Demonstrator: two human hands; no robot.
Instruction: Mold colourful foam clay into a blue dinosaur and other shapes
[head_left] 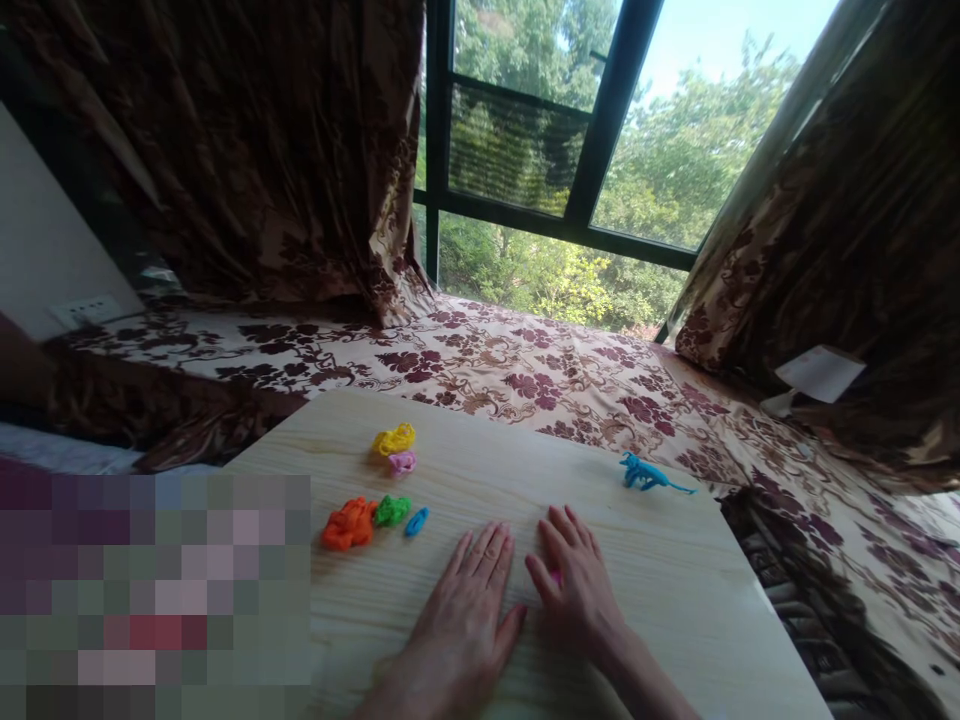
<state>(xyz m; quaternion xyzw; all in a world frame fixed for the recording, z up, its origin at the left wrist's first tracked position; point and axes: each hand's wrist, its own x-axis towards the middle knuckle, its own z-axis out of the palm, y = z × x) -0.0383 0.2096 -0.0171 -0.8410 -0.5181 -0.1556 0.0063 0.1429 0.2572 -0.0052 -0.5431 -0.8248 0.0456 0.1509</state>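
My left hand lies flat on the pale wooden table, fingers stretched forward and thumb out to the side. Beside it, my right hand rests palm down with its fingers extended. A small bright pink piece, like modelling clay, peeks out between thumb and forefinger; most of it is hidden under the hand. Left of my hands lie an orange clay-like lump, a green lump and a small blue loop. Behind those are a yellow lump and a light pink one.
A blue figure with a long thin tail sits near the table's far right edge. Past the table is a ledge with flowered cloth, below a window between dark curtains. A white object stands at right. The lower left is pixelated.
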